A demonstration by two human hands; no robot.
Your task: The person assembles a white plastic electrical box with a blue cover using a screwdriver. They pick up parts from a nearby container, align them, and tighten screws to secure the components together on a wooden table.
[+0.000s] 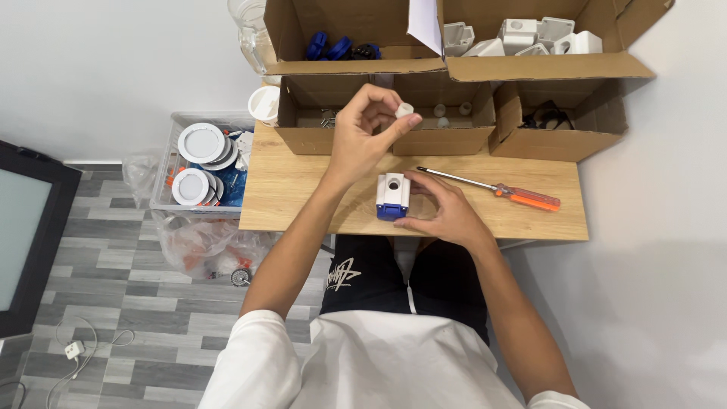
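In open boxes (pixel 447 132) behind hands, white housings (pixel 530 36), blue parts (pixel 329 47)

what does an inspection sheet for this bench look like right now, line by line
surface: wooden table, bare at its left end
job's things: white and blue block upright on the table; small white cap held above it
clutter: orange-handled screwdriver lying flat; open cardboard boxes of parts along the back edge
grippers: left hand pinches the cap; right hand steadies the block
cables: white cable on the floor
surroundings: clear bin of round white discs beside the table; grey plank floor
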